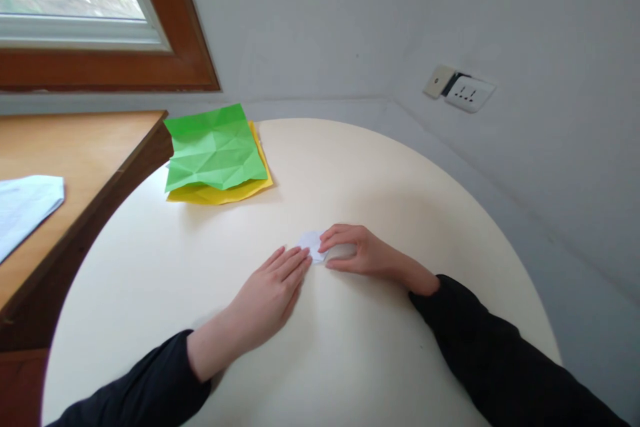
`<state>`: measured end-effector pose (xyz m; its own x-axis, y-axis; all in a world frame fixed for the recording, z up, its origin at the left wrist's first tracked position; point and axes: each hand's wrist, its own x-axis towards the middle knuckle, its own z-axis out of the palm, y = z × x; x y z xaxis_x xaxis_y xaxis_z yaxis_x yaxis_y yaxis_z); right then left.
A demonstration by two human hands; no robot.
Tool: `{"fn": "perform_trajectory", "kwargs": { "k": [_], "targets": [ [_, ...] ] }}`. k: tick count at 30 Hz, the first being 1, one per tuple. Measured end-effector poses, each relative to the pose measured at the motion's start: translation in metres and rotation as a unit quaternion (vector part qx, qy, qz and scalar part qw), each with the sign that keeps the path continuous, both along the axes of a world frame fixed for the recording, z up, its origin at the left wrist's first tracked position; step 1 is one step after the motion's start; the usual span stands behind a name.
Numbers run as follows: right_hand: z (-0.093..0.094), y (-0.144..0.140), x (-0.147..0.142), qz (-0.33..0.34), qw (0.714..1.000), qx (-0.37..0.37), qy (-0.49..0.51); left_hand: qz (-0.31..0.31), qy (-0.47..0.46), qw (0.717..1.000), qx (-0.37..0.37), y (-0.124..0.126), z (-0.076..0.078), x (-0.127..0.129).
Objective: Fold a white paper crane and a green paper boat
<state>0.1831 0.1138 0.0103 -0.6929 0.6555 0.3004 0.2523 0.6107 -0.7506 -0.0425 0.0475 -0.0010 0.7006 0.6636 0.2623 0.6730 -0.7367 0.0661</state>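
Here, mid-tabletop (350, 360), the left hand (273, 293) lies flat, fingertips pinning the small white folded paper (311, 242), which the curled right hand (355, 253) pinches; uneven pressure could slide it, skewing the crease.

We are pressing a small piece of white matt paper (311, 243) under our fingertips on a smooth, cream, faintly sheened round table (380, 167). Beyond our grip, creased green paper (215, 147) is lying on yellow paper (220, 195), both matt, beside a smooth wooden desk (75, 147).
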Motion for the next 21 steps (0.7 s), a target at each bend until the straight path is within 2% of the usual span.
{"fn": "perform_trajectory", "kwargs": {
  "k": [6,21],
  "targets": [
    [-0.0048,0.0007,-0.0001,0.001,0.999,0.04,-0.03,0.0,0.015,1.0,-0.016,-0.0025,-0.0006,-0.0007],
    [-0.0075,-0.0011,-0.0042,-0.024,0.996,0.078,-0.02,-0.011,-0.006,0.999,-0.043,-0.0033,0.0025,-0.0026]
  ]
}}
